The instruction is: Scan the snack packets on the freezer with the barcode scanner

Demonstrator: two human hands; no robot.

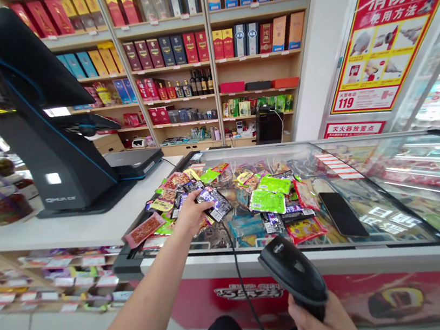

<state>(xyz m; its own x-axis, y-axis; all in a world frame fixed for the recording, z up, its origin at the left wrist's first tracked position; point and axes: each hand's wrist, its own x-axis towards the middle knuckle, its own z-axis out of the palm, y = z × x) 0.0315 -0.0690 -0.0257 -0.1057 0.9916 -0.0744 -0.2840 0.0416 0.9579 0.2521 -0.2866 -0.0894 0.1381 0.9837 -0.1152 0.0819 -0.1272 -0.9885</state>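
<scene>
My left hand (192, 211) reaches over the pile on the freezer's glass top, its thumb and fingers closed on the edge of a black snack packet (220, 204) with purple-white print. Around it lie other small packets, among them a pink one (145, 229) at the left. My right hand (324, 321) grips a black barcode scanner (294, 272) by its handle, in front of the freezer edge. The scanner's head points toward the packets. Bright green packets (268, 202) lie beyond it, beside a red and yellow packet (306, 229).
A black phone (342, 214) lies on the glass of the chest freezer (384, 259), right of the packets. A scanner cable (238, 271) hangs over the front edge. At left, a checkout terminal (66, 154) stands on a white counter (90, 229). Shelves with boxes (169, 52) line the back.
</scene>
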